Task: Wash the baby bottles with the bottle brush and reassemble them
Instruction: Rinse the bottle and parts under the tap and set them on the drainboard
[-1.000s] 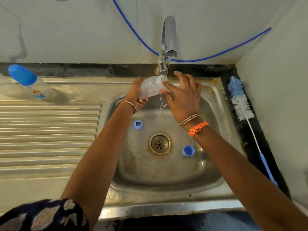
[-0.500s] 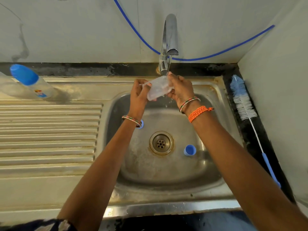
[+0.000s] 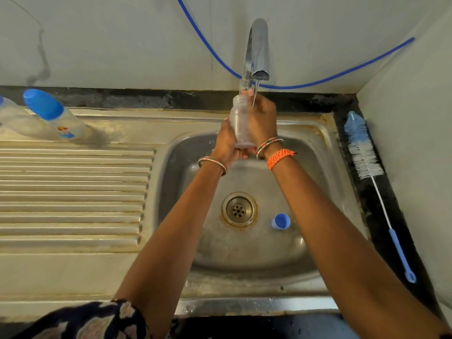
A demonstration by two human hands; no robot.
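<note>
Stainless steel sink (image 3: 315,143) with ribbed drainboard (image 3: 73,192) at left, set against a pale tiled wall; dark counter strip at right. Chrome tap (image 3: 256,52) at far centre, thin stream of water running from the spout. Clear plastic baby bottle body (image 3: 241,123), open threaded neck up, held roughly upright over the far part of the basin, just below and left of the spout. Left hand (image 3: 226,145) grips the bottle's lower end, fingers curled under its base. Right hand (image 3: 263,118) wraps the bottle's right side, fingers curled around it near the neck, water hitting the fingers. Beaded bangles on both wrists, orange braided band (image 3: 280,157) on the right wrist. Small blue plastic cap (image 3: 280,221) lies in the basin, right of the round metal drain (image 3: 239,209). Blue-and-white bottle brush with long blue handle (image 3: 362,148) lies on the dark counter strip at right, bristles far, well apart from both hands. Assembled clear baby bottle with blue cap (image 3: 53,116) stands tilted on the far left of the drainboard. Blue hose (image 3: 318,81) runs along the wall behind the tap.
</note>
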